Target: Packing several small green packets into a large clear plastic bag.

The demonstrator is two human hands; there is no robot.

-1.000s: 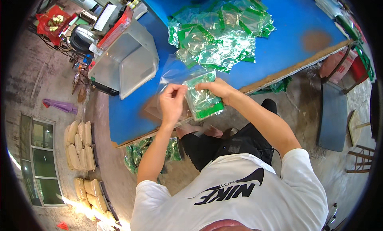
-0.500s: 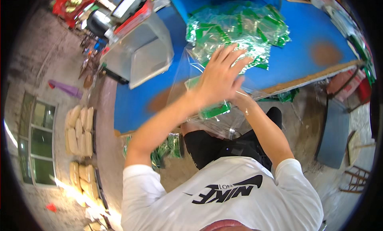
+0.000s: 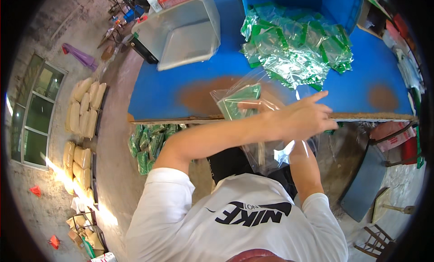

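My left forearm crosses in front of my right one, and my left hand is at the right side of a large clear plastic bag. Its fingers are stretched apart, with nothing visible in them. Behind it, my right hand is partly hidden by the left arm and the clear film. The right fingers are closed over a flat green-and-clear packet at the table's near edge. Beyond both hands lies a heap of green-edged clear plastic packets, shiny and loosely piled.
The heap spills from a blue bin on the blue table. A translucent plastic tub lies at the table's left. Below the near edge are several green packages. A grey-blue chair stands at the right.
My left hand has moved from over the near side of the heap toward the right, now crossing my right forearm. The green packet and clear bag have shifted, and the whole view has turned.
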